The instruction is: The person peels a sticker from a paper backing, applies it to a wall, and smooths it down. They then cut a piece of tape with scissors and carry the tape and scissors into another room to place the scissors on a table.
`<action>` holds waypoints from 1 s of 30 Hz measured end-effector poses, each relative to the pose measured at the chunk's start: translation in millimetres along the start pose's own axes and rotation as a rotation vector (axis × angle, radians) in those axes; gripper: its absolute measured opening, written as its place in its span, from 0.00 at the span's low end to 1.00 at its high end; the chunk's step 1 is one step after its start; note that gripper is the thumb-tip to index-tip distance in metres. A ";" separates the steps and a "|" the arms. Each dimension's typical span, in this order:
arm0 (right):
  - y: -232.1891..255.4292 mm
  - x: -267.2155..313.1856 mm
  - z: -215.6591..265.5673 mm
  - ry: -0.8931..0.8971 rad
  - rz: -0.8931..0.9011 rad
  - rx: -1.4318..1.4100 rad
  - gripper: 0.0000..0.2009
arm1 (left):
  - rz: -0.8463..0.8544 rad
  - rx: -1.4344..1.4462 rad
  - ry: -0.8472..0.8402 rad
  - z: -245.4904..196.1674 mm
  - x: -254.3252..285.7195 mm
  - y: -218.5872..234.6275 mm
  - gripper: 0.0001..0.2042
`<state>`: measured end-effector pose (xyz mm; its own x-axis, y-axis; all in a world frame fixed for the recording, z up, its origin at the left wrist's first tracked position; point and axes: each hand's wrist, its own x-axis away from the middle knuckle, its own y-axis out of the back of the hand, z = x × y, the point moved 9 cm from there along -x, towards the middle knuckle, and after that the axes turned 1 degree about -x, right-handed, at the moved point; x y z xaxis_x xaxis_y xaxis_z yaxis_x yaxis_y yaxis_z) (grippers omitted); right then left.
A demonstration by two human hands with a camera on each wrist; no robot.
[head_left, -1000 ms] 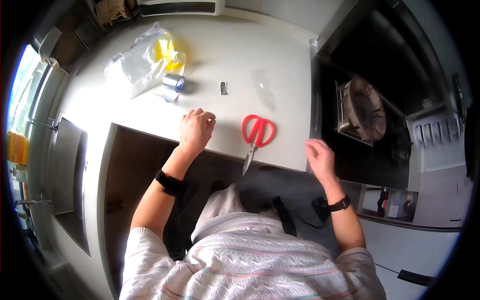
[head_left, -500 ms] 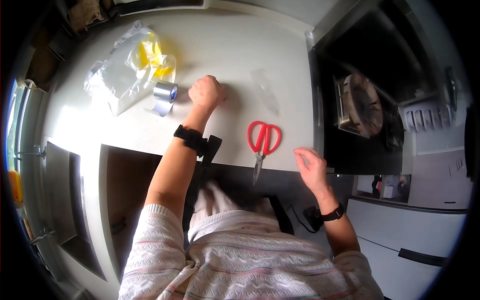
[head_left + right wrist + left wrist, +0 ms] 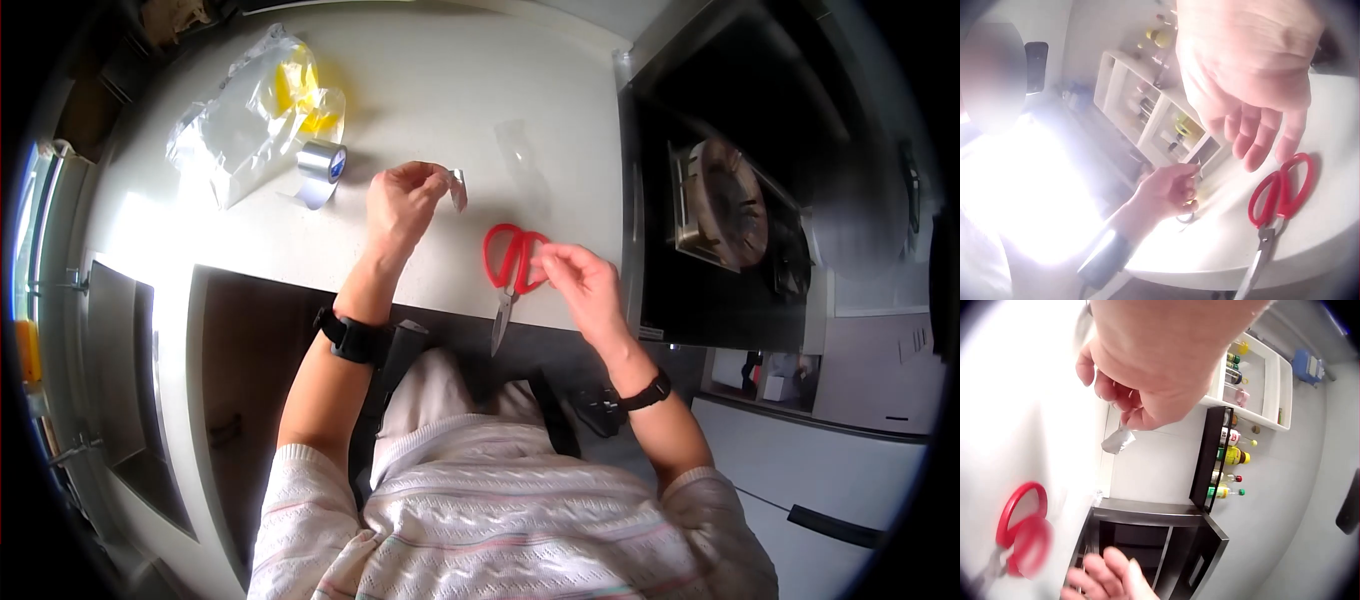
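Nearest, right hand [image 3: 590, 290]: holds nothing; its fingers are relaxed and loosely bent, just beside the scissors. They overlap one loop in the head view, but I cannot tell whether they touch it.
Scissors [image 3: 508, 291]: lying on the counter [image 3: 430, 90], blades pointing toward the body, tips jutting past the front edge. Probably stiff, with some heft, and smooth at the handles. The red loops are the place to take hold, clear of the points; a knock to the overhanging blades could swing them round.
Left hand [image 3: 400, 205]: pinches a silvery strip between thumb and fingers, raised above the counter.
Silvery strip [image 3: 460, 192]: hangs from that pinch, slightly bent. It looks thin and nearly weightless, likely to crease and, if one face is adhesive, to cling to skin; best held by a corner or edge.
Tape roll [image 3: 318, 160]: past the left hand, on its side, loose end curling out. Probably firm and compact; grasp it round the rim.
Clear film [image 3: 520, 155]: lies flat beyond the scissors, apparently flimsy.
Plastic bag [image 3: 240, 125]: farthest, crumpled behind the roll, yellow showing; likely light and slippery.
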<state>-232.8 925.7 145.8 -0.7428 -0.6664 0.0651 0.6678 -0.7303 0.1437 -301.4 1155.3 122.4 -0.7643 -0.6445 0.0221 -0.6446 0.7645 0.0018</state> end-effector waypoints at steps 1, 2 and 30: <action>-10.7 -2.6 0.7 -0.058 0.038 -0.136 0.11 | 0.010 0.033 0.014 -5.7 15.8 -5.6 0.06; -20.6 -4.4 1.0 -0.061 0.080 -0.118 0.16 | -0.042 0.051 0.041 -7.0 32.2 -6.7 0.07; -184.3 266.4 22.0 0.070 1.147 -0.226 0.06 | -1.115 0.005 -0.156 -56.2 481.6 32.5 0.07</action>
<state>-554.8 886.0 158.3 0.2999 -0.9539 -0.0126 0.9436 0.2985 -0.1434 -689.5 870.5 189.3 0.2454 -0.9626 -0.1146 -0.9689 -0.2397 -0.0612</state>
